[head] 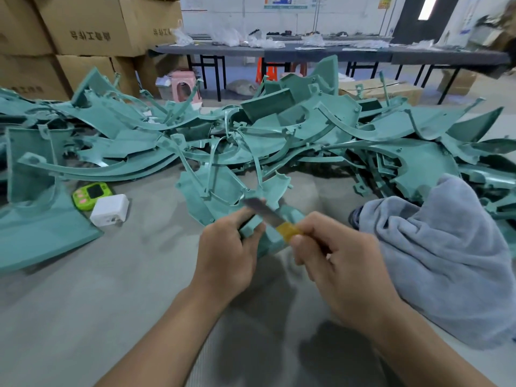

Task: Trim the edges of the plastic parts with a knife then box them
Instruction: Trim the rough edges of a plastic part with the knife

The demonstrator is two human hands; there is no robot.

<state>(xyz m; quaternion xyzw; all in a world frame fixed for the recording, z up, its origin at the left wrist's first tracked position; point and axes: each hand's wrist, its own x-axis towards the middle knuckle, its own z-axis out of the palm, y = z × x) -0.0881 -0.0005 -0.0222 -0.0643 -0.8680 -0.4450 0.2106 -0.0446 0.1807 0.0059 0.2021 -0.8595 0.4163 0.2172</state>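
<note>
My left hand grips a teal plastic part by its near end, holding it just above the grey surface. My right hand is closed around a knife with a yellow handle. Its metal blade points up and left and lies against the part's edge beside my left fingers. A big heap of similar teal plastic parts spreads across the surface behind my hands.
A grey cloth lies bunched at my right. A green timer and a white adapter sit at the left beside a large teal panel. Cardboard boxes are stacked at the back left, with long dark tables behind.
</note>
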